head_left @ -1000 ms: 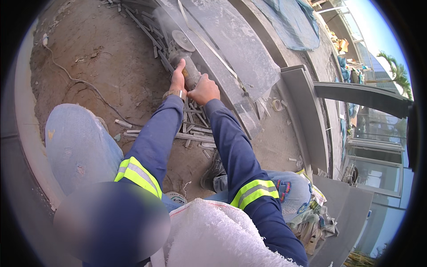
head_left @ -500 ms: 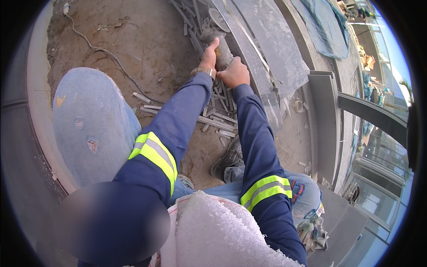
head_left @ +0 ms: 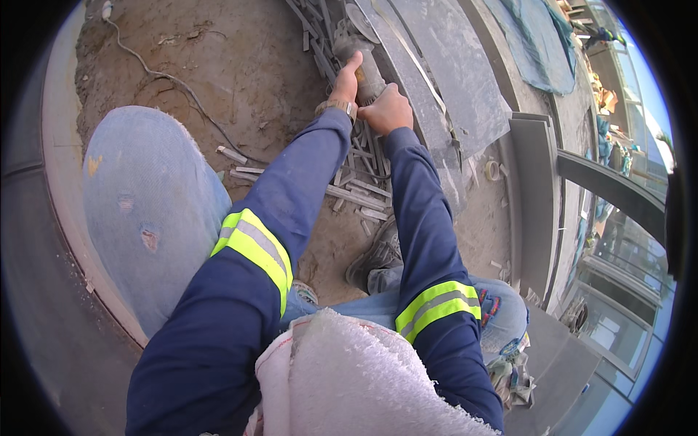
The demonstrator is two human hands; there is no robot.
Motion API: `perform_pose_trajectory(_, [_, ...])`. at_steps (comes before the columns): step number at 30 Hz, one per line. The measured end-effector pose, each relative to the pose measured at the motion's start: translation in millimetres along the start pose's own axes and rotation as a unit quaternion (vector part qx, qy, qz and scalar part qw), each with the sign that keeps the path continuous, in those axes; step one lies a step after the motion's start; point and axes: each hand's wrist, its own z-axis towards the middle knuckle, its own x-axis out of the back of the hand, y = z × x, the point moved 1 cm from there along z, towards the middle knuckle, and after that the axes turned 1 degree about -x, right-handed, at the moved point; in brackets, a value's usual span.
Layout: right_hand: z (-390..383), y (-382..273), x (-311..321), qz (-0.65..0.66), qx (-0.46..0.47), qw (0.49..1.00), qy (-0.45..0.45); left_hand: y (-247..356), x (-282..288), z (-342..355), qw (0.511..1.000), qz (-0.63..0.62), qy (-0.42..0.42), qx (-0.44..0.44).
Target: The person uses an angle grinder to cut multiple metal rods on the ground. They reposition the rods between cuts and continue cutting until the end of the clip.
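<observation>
My left hand (head_left: 346, 83) grips the body of a dusty grey angle grinder (head_left: 369, 74), thumb along its top. My right hand (head_left: 389, 110) is closed on its rear end. The grinder's pale disc (head_left: 361, 20) is at the near edge of a long, grey, dusty slab (head_left: 472, 87); whether it touches the slab I cannot tell. A narrow pale strip (head_left: 407, 51) lies along the slab. Below my hands and left of the slab are several thin grey offcuts (head_left: 356, 196) on the dirt.
A cord (head_left: 160, 73) crosses the dirt (head_left: 218, 58) at left. My knees flank my arms. A concrete border (head_left: 65, 203) curves along the left. Grey boards (head_left: 527, 182), a blue sheet (head_left: 527, 40) and glazed panels (head_left: 611, 305) are at right; a distant person (head_left: 609, 35) shows at upper right.
My view has shifted, putting the scene farther right. Both hands and the grinder have moved forward along the slab, away from me. The dust haze round the disc has thinned.
</observation>
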Motion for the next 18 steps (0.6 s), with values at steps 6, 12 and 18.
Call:
perform_pose_trajectory(6, [1, 14, -1, -0.007, -0.014, 1.0, -0.011, 2, -15, -34, 0.997, -0.038, -0.06, 0.034])
perform_pose_trajectory(12, [-6, 11, -1, -0.003, 0.009, 1.0, 0.0, 12, -18, -53, 0.996, -0.048, -0.073, 0.036])
perform_pose_trajectory(18, [-17, 15, -2, 0.003, -0.002, 1.0, -0.009, 9, -19, -69, 0.997, -0.035, -0.053, 0.051])
